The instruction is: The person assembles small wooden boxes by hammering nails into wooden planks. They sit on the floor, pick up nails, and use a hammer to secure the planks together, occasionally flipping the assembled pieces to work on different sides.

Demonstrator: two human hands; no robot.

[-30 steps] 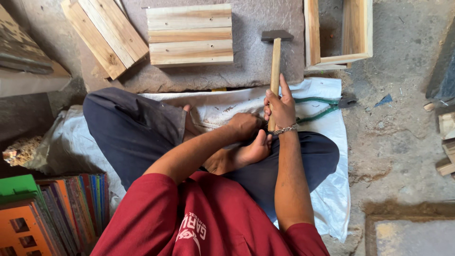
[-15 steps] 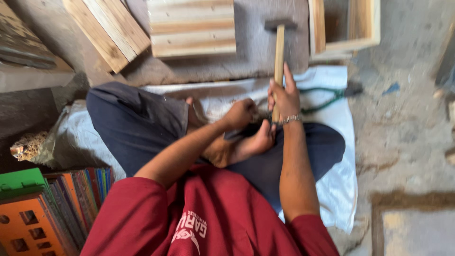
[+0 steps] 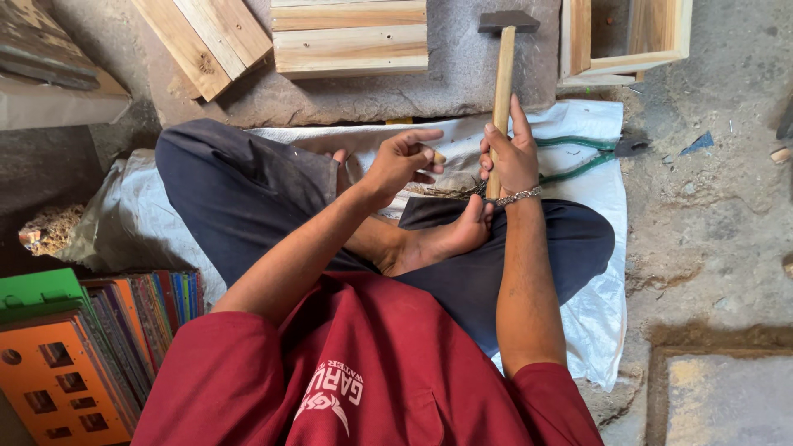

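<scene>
Down on the Floor With a Hammer

Now a person sits cross-legged on a white sack (image 3: 595,297) spread on the floor. The right hand (image 3: 510,157) is wrapped tight around the wooden handle of a hammer (image 3: 502,74). The hammer points up toward 12 o'clock, and its dark head lies on the grey stone slab (image 3: 462,78). The left hand (image 3: 402,161) is half curled, with the fingers bent in. It pinches something small and light, but what it is cannot be told. This hand sits just beside the right one, at its 9 o'clock. A bare foot (image 3: 438,239) rests below both hands, at 6 o'clock. Wooden boards (image 3: 351,37) lie at 11 o'clock. An open wooden box (image 3: 628,33) sits at 1 o'clock. Colourful flat panels (image 3: 91,347) stand at 8 o'clock.
</scene>
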